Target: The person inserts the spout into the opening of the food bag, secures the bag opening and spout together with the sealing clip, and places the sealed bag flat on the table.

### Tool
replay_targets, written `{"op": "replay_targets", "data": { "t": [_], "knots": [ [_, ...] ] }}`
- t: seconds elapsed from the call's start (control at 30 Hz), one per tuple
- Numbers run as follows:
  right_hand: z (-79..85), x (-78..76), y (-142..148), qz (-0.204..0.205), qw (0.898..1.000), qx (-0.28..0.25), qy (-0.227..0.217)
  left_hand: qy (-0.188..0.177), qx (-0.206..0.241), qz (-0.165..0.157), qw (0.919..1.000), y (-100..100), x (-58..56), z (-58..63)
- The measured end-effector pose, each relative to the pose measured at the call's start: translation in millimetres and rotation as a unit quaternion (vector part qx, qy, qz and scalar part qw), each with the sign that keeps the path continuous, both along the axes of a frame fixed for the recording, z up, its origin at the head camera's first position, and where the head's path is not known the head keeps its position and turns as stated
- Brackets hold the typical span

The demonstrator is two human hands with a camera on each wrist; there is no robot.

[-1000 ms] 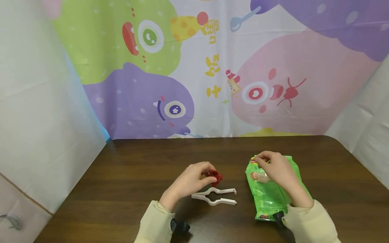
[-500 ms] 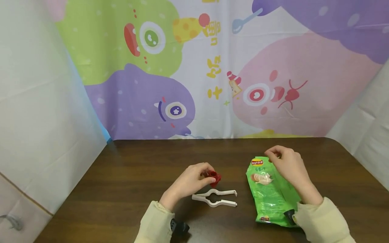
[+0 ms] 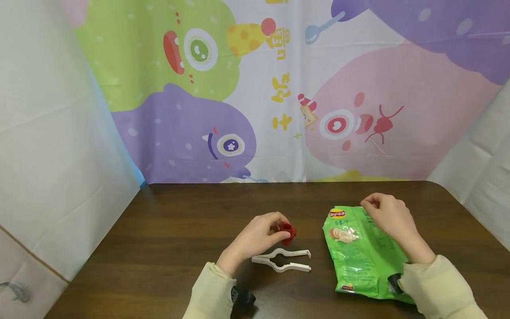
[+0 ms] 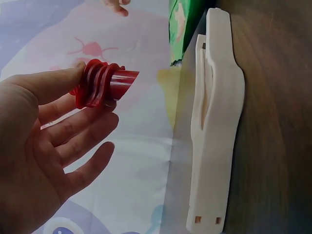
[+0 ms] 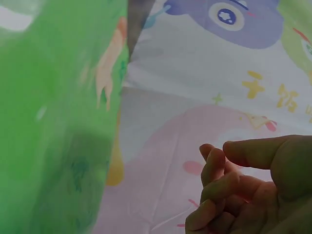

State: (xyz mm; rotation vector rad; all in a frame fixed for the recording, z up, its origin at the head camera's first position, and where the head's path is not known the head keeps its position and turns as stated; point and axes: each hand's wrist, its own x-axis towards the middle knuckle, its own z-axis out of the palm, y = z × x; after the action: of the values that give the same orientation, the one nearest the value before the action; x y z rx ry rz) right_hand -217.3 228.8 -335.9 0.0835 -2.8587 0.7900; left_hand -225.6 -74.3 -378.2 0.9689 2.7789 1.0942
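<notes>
In the head view my left hand (image 3: pixel 258 235) pinches a small red ribbed plastic piece (image 3: pixel 291 239) between thumb and fingers, above the table. The left wrist view shows its slant-cut tube end (image 4: pixel 124 84) pointing away from the palm; the other fingers are spread. Just in front of that hand lies a white plastic clip (image 3: pixel 295 267), its two arms spread apart and each bowed in the middle. My right hand (image 3: pixel 392 217) hovers over the top edge of a green chip bag (image 3: pixel 352 261), fingers curled and thumb tip close to the index fingertip, with nothing between them.
The dark wooden table (image 3: pixel 179 239) carries the bag on the right. A cartoon-printed curtain (image 3: pixel 295 155) hangs along its far edge, with white cloth (image 3: pixel 59 110) at the left side. Black straps show at both wrists.
My right hand has moved rightward along the bag's top edge, uncovering the logo corner. My left hand, still pinching the red piece, has shifted slightly right. The clip stays put.
</notes>
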Motion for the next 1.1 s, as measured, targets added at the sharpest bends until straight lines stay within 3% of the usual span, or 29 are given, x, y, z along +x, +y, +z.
{"op": "replay_targets", "data": {
  "t": [0.27,0.8,1.1],
  "knots": [
    [-3.1,-0.6,13.3,0.003,0.999,0.04,-0.028,0.033,-0.021,-0.011,0.9992,-1.8,5.8,3.4],
    [-12.0,-8.4,30.3,0.049,0.989,0.075,-0.115,0.037,-0.021,0.004,0.9991,-1.1,4.0,-1.0],
    [-18.4,-14.6,45.9,0.031,0.985,0.099,-0.138,0.032,-0.015,0.008,0.9993,-0.1,2.0,-0.8]
  ]
}}
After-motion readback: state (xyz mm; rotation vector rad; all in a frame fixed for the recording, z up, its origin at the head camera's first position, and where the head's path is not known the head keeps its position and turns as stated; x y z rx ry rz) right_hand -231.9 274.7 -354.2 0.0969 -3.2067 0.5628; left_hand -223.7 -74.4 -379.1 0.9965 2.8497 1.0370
